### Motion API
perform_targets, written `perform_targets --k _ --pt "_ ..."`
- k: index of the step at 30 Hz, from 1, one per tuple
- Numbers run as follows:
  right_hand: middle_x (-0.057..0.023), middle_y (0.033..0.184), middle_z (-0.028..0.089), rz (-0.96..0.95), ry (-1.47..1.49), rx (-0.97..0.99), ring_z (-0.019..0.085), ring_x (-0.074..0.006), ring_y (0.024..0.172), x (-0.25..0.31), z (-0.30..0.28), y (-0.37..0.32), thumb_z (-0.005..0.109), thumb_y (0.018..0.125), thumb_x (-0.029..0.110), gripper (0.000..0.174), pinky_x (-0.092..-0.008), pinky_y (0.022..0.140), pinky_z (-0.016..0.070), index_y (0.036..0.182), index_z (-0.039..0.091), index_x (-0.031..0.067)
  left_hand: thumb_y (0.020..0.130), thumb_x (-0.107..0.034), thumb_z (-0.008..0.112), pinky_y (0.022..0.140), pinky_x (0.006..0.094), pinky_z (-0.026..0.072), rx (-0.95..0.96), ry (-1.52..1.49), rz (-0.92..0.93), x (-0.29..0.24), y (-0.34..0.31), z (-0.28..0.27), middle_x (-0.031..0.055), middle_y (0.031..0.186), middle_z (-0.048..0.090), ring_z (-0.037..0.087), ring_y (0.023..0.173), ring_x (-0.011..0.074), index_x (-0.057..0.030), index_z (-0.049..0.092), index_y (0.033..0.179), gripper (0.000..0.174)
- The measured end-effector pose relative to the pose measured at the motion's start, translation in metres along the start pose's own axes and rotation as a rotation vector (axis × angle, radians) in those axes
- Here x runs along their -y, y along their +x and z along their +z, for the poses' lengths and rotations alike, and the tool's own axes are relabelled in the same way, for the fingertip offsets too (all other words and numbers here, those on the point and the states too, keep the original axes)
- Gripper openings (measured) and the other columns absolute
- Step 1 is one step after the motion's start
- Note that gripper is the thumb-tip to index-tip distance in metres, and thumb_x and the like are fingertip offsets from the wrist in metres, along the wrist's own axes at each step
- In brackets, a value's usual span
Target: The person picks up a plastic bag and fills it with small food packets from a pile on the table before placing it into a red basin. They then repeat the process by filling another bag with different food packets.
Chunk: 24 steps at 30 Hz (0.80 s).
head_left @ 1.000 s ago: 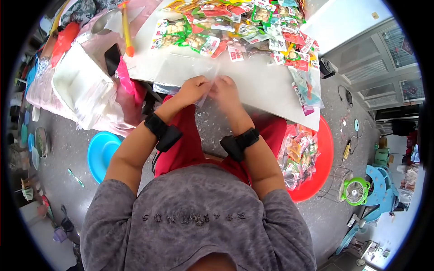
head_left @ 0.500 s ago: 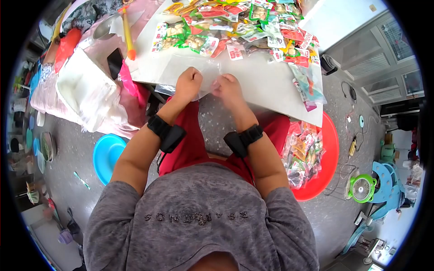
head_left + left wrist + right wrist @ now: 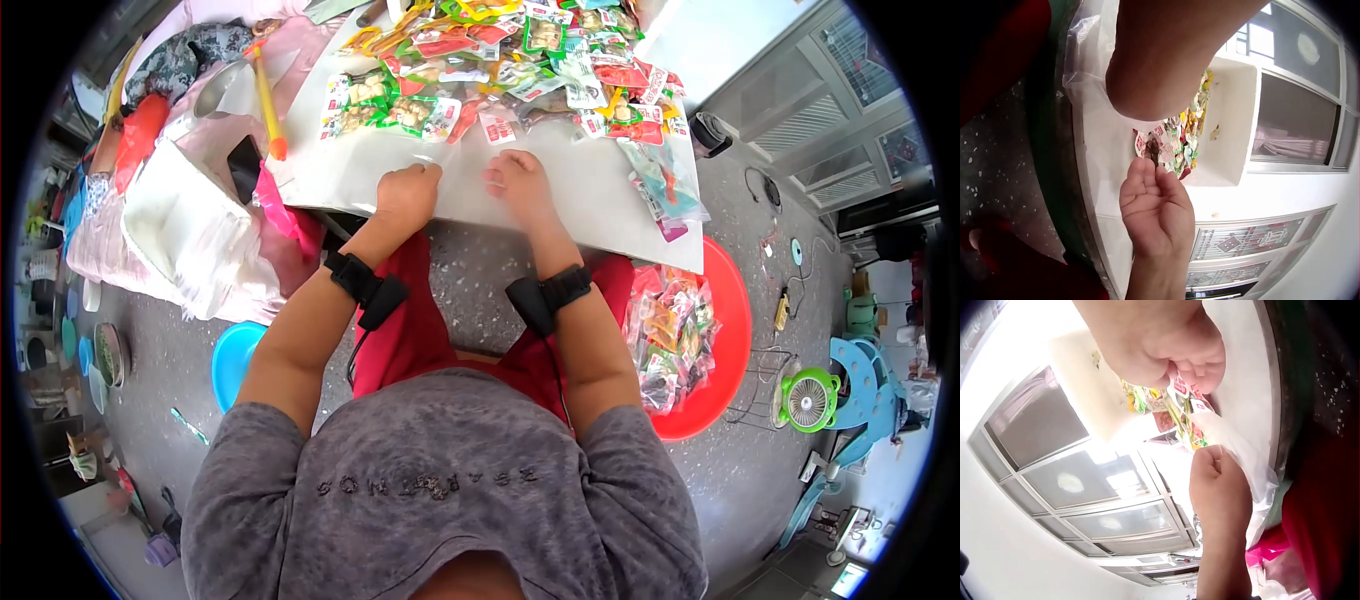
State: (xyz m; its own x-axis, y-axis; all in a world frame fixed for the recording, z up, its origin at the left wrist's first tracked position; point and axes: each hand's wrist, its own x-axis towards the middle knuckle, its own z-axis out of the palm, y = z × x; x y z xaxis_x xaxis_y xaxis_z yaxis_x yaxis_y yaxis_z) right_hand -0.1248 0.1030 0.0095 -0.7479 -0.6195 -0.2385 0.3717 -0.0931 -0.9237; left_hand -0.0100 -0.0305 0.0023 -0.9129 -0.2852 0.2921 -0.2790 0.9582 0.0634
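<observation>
In the head view my left hand (image 3: 405,197) is over the front of the white table (image 3: 590,200), its fingers curled. It grips the edge of a clear plastic bag (image 3: 1263,484), whose film spreads toward the table edge in the right wrist view. Across from it, my right hand (image 3: 520,183) hangs a short way off with loosely bent fingers. The left wrist view shows its palm bare, with nothing held. Beyond both hands lies a heap of colourful sealed food packets (image 3: 405,105).
A red basin (image 3: 735,345) filled with packets stands on the floor at right, a blue basin (image 3: 232,360) at left. On the pink-covered surface lie a white foam box (image 3: 165,205) and a dark phone (image 3: 243,168). A yellow-handled tool (image 3: 267,105) lies at the table's left.
My hands were close together at the bag. Now they are farther apart and higher over the table, the right one off the bag. The left still grips the bag.
</observation>
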Motion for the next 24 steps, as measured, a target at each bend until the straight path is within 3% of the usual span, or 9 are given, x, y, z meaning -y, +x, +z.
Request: perform_targets --k 6,10,16,20,22,24 --pt "-0.0081 0.09 0.052 0.014 0.07 -0.015 0.055 -0.0178 0.077 0.02 -0.045 0.006 0.049 0.077 0.012 0.022 -0.0281 0.061 0.0452 0.097 0.044 0.0016 0.073 -0.015 0.043 0.057 0.0429 0.0423 0.118 -0.201 -0.012 -0.028 -0.001 0.016 0.0139 0.07 0.055 0.054 0.064 0.0313 -0.0046 0.048 0.074 0.011" --pt "-0.0068 0.09 0.053 -0.03 -0.101 0.068 0.055 -0.0167 0.079 0.05 -0.077 -0.013 0.051 0.078 0.014 0.023 -0.0263 0.064 0.0434 0.098 0.045 0.003 0.073 -0.015 0.043 0.057 0.0431 0.0422 0.138 -0.215 -0.007 -0.029 0.004 0.017 0.0134 0.068 0.055 0.054 0.064 0.0311 -0.004 0.047 0.073 0.012" --pt "-0.003 0.086 0.054 -0.125 -0.463 0.002 0.054 -0.0109 0.077 0.125 -0.08 -0.028 0.052 0.078 0.019 0.023 -0.0231 0.065 0.0416 0.095 0.049 0.0039 0.074 -0.016 0.041 0.06 0.0429 0.0427 0.248 -0.211 -0.052 -0.03 0.008 0.015 0.014 0.071 0.056 0.055 0.067 0.0308 -0.0027 0.049 0.075 0.016" --pt "-0.0052 0.077 0.055 -0.427 -0.783 -0.026 0.053 -0.0132 0.074 0.102 -0.062 0.009 0.056 0.073 0.018 0.025 -0.0234 0.059 0.0408 0.091 0.052 0.0013 0.075 -0.016 0.04 0.061 0.0423 0.0429 0.267 -0.205 -0.06 -0.032 0.007 0.011 0.0145 0.072 0.057 0.055 0.068 0.0306 -0.0025 0.049 0.076 0.017" --pt "-0.0102 0.073 0.055 -0.819 -0.955 -0.114 0.054 -0.0205 0.069 0.073 -0.045 0.032 0.058 0.069 0.016 0.024 -0.0268 0.057 0.0409 0.086 0.052 0.0 0.075 -0.016 0.04 0.061 0.0421 0.043 0.265 -0.205 -0.06 -0.031 0.007 0.012 0.0146 0.072 0.057 0.055 0.069 0.0306 -0.0027 0.049 0.076 0.017" --pt "-0.0105 0.078 0.055 -0.965 -1.144 -0.128 0.052 -0.0248 0.075 0.052 -0.031 0.05 0.06 0.066 0.018 0.023 -0.0334 0.061 0.0412 0.081 0.053 0.0021 0.075 -0.016 0.039 0.061 0.042 0.043 0.245 -0.208 -0.071 -0.031 0.006 0.016 0.0145 0.072 0.057 0.055 0.068 0.0304 -0.003 0.049 0.076 0.017"
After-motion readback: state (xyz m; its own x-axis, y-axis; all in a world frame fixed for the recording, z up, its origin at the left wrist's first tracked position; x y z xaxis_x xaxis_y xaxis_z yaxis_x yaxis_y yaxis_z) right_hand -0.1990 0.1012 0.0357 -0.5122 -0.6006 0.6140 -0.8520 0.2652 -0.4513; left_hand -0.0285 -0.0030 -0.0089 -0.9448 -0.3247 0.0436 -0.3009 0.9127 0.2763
